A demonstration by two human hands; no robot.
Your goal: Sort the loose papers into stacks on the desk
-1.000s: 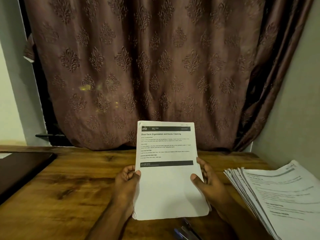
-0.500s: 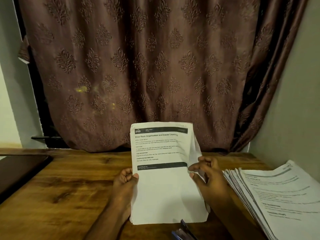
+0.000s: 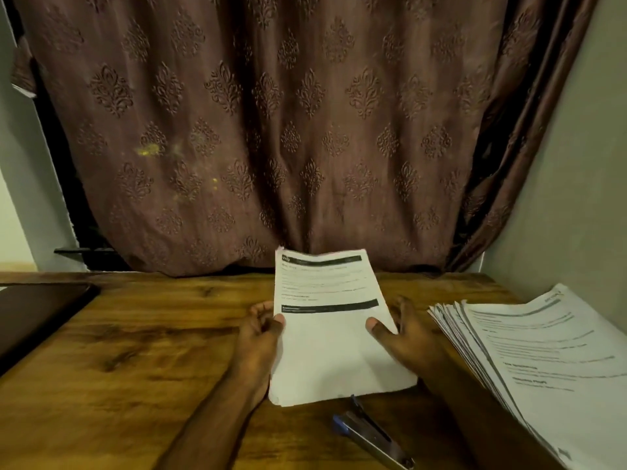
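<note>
1. A stapler (image 3: 371, 435) lies on the bench (image 3: 135, 351) nearest the viewer; lowering the papers could snag on it.
2. The left hand (image 3: 259, 337) and right hand (image 3: 403, 334) pinch a held bundle of papers (image 3: 334, 334) by its side edges above mid-bench; a loose grip could spill sheets.
3. A fanned stack (image 3: 543, 361) sits right, near the bench edge; bare wood lies left.
</note>
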